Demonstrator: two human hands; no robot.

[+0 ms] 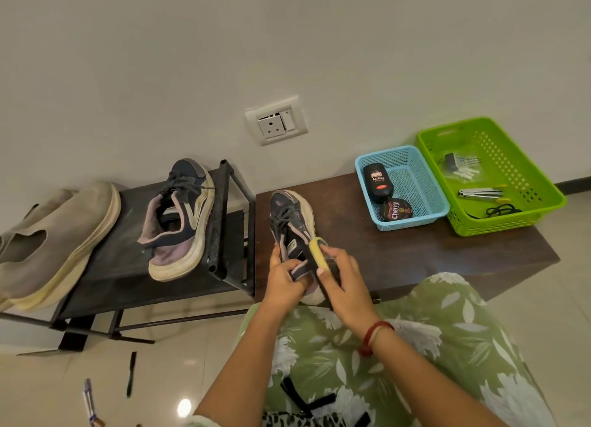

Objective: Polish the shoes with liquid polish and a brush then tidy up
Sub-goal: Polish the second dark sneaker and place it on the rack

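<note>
In the head view, the brushing step appears to be under way. The left hand [283, 278] is curling its fingers around the heel collar of the dark navy-and-mauve lace-up sneaker [289, 222] and steadying it on the dark brown wooden bench [415, 254]. The right hand [343, 282] is gripping the yellow-backed shoe brush [318, 255], fingers wrapped over its back, bristles lying against the shoe's right flank.

The black liquid polish bottle [377, 182] is lying in the light blue perforated plastic basket [412, 224] at two o'clock from the shoe, beside a round black polish tin [396, 209].

The next move probably calls for strokes running toward the toe at twelve o'clock, then a swap for the matching sneaker [179, 218] waiting on the black metal rack [230, 222] at ten o'clock.

The held shoe is sitting close to the bench's left edge, with the rack's post just beside it at nine o'clock, so elbow room is lying toward three o'clock, on bare wood short of the lime green basket [499, 226].
</note>
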